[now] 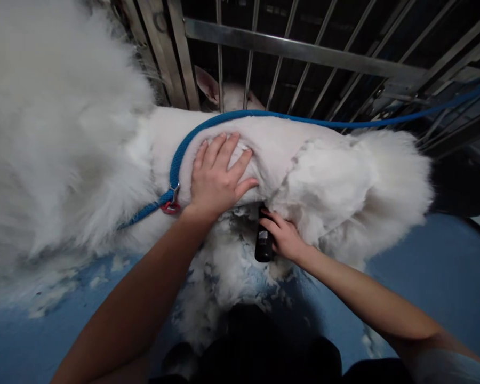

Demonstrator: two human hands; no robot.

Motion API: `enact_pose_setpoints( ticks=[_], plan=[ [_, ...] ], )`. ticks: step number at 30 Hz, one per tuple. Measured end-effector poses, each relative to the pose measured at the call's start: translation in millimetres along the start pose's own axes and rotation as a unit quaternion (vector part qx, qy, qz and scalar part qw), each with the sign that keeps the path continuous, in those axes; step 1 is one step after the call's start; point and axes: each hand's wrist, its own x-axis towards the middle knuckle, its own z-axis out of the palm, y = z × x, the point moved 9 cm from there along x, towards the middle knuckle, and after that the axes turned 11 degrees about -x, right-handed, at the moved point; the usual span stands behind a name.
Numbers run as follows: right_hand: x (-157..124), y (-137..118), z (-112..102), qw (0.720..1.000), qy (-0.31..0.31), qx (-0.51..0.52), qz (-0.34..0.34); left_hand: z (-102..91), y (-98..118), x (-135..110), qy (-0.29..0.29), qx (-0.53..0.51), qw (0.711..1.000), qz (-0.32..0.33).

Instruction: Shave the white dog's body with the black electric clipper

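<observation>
A white fluffy dog (104,160) stands across the view, its back shaved short in the middle. My left hand (218,178) lies flat and open on the shaved back, fingers spread, just right of a blue leash (184,144) looped round the body. My right hand (284,237) is closed round a black hair clipper (263,242), held against the dog's side under a thick flap of cut fur (336,181).
A metal barred cage (304,53) stands behind the dog; another animal's ear (206,82) shows through the bars. The leash runs off to the upper right. Loose clumps of white fur (220,277) lie on the blue table top (424,277).
</observation>
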Motion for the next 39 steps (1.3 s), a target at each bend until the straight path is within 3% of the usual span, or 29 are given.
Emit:
enact_pose_setpoints(
  ticks=[5, 10, 12, 16, 20, 23, 27, 30, 32, 35, 36, 37, 39],
  plan=[
    [-3.7, -10.9, -2.6, 0.998, 0.003, 0.033, -0.058, 3.4, -1.2, 7.3, -0.044, -0.027, 0.998, -0.03],
    [3.9, 15.1, 22.9, 0.999, -0.037, 0.0, 0.033, 5.8, -3.7, 11.9, -0.064, -0.04, 0.996, -0.053],
    [0.9, 15.9, 27.6, 0.999, -0.044, -0.007, 0.029, 4.6, -2.0, 12.9, -0.057, -0.044, 0.996, -0.048],
    [-1.3, -4.3, 13.6, 0.998, -0.026, 0.015, -0.05, 4.8, 1.1, 14.6, -0.054, -0.052, 0.996, -0.041],
    [10.0, 1.2, 11.7, 0.997, -0.073, 0.023, 0.008, 1.9, 3.8, 12.1, -0.025, -0.065, 0.997, -0.032],
    [12.4, -0.7, 8.3, 0.988, -0.107, 0.115, 0.016, -2.1, 12.6, 6.7, 0.009, -0.042, 0.999, 0.005],
    [3.6, -0.7, -37.2, 0.95, -0.084, 0.298, 0.047, -9.5, 26.6, 9.0, 0.05, -0.032, 0.998, 0.023],
    [-3.3, 23.2, -90.7, 0.906, -0.038, 0.39, 0.157, -11.3, 39.1, 23.3, 0.057, -0.059, 0.997, 0.001],
    [1.3, 48.2, -133.0, 0.889, 0.024, 0.401, 0.222, -5.7, 50.0, 34.7, 0.045, -0.073, 0.996, -0.002],
    [33.2, 84.4, -199.5, 0.892, 0.161, 0.349, 0.237, 11.3, 61.9, 47.8, 0.016, -0.07, 0.997, 0.002],
    [50.8, 92.6, -212.0, 0.9, 0.172, 0.33, 0.228, 16.7, 63.5, 50.5, 0.009, -0.066, 0.998, 0.003],
    [70.4, 98.5, -219.1, 0.912, 0.164, 0.31, 0.213, 20.9, 63.9, 52.3, 0.004, -0.062, 0.998, 0.004],
    [109.5, 101.8, -217.7, 0.944, 0.091, 0.268, 0.167, 24.8, 61.9, 54.4, 0.004, -0.061, 0.998, 0.0]
  ],
)
